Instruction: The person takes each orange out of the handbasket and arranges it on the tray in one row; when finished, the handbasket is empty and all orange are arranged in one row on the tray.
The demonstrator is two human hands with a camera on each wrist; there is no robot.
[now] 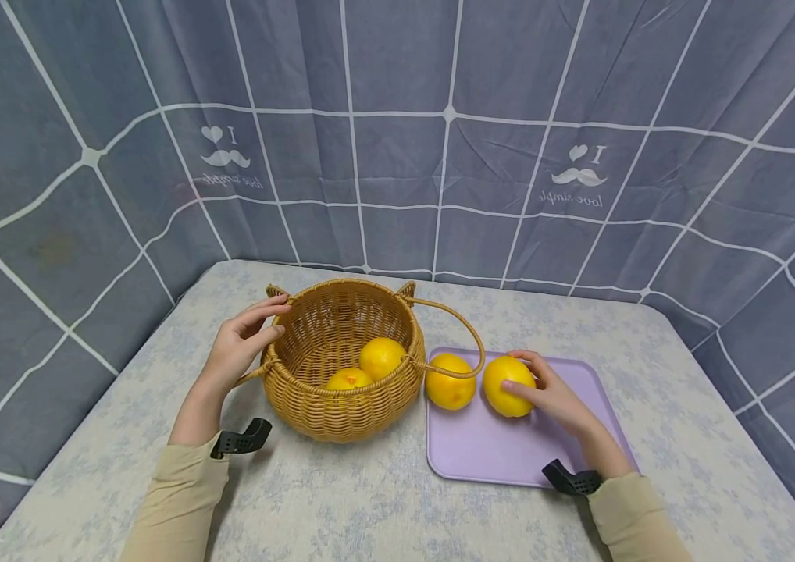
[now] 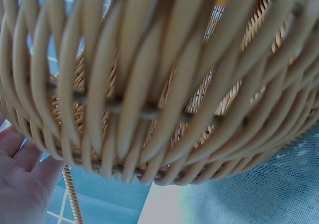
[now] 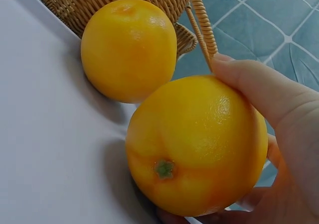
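On the table [image 1: 383, 499], head view: the left hand [image 1: 239, 347] rests on the near-left rim of the wicker basket [image 1: 341, 406], fingers curled over the edge and thumb against the outer wall, steadying it. Two oranges lie inside the basket: inner orange one [image 1: 382, 357] and inner orange two [image 1: 348, 380], both beyond the left fingertips. The right hand [image 1: 555, 398] grips the right-hand orange [image 1: 508, 386], which rests on the purple tray [image 1: 510, 457]; fingers wrap its far side, thumb on the near side. A second tray orange [image 1: 450, 381] sits just beyond those fingertips, touching or nearly touching the basket wall. The basket handle [image 1: 464, 328] loops down over this second orange.

Left wrist view: the woven basket wall [image 2: 164, 94] fills the frame. Only the palm and finger bases [image 2: 22, 179] show at lower left, apart from the weave here; the grip itself is not visible in this view.

Right wrist view: the fingers [image 3: 269, 92] close around the held orange [image 3: 197, 147], stem end facing the camera. The other orange [image 3: 128, 50] lies just past it, against the basket.

Judged step: grasp secured on a tray orange, lift not begun. The next move calls for raising it clear of the handle loop, then over the rim into the basket.
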